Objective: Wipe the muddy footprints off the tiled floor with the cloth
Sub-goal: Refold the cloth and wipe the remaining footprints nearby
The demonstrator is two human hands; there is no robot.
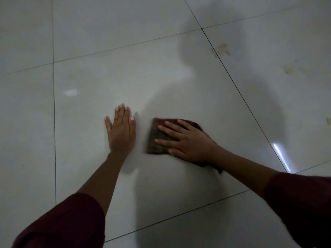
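Glossy pale tiled floor, muddy footprints

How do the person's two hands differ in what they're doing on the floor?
The left hand lies bare on the tile, fingers together pointing away; the right hand presses on the dark cloth, fingers spread pointing left. The left looks sharp, the cloth under the right blurred. Both are flat, palm down, with maroon sleeves.
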